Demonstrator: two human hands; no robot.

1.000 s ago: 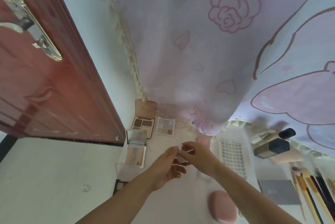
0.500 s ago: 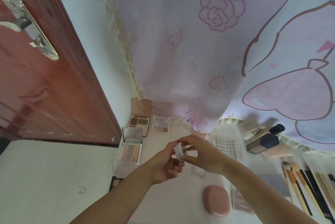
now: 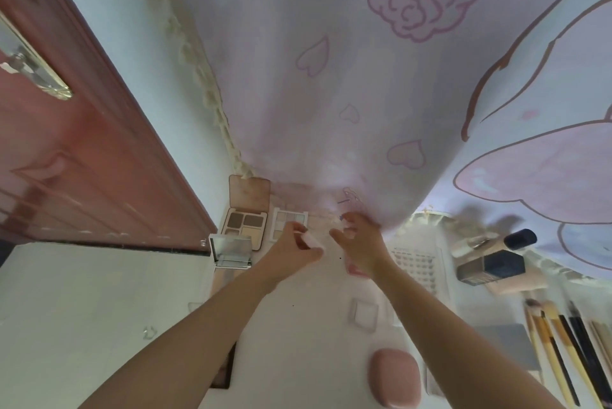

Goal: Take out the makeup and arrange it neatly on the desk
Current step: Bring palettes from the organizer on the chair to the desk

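White and small, a round object point(image 3: 311, 240) sits pinched in the left hand point(image 3: 294, 248), whose grip closes on it with curled fingers and thumb; motion blur hides what the object is. The right hand point(image 3: 362, 243) hangs just beside it with its grip apart, fingers spread and loosely bent, holding nothing, its fingertips near the hem of a pink printed curtain point(image 3: 331, 77).

Both hands hover over the pale counter point(image 3: 298, 326), where the makeup is laid out. At the far left corner stands an open brown palette point(image 3: 245, 225) with a hinged lid and four matte pans. Just beside it lies a white-framed palette point(image 3: 287, 225) of small pale squares, partly hidden by the left hand. A mirrored compact point(image 3: 231, 251) lies open in front of the brown one.

To the right, a clear tray point(image 3: 417, 266) holds rows of tiny lash clusters. Beyond it are a dark square-capped bottle point(image 3: 490, 268) on its side and a slim tube point(image 3: 493, 241) with a dark cap. Several long brushes point(image 3: 563, 349) with yellow and black handles lie side by side. A smooth, rounded pink case point(image 3: 394, 377) rests near the front edge, and a small clear square box point(image 3: 364, 314) sits under the right forearm.
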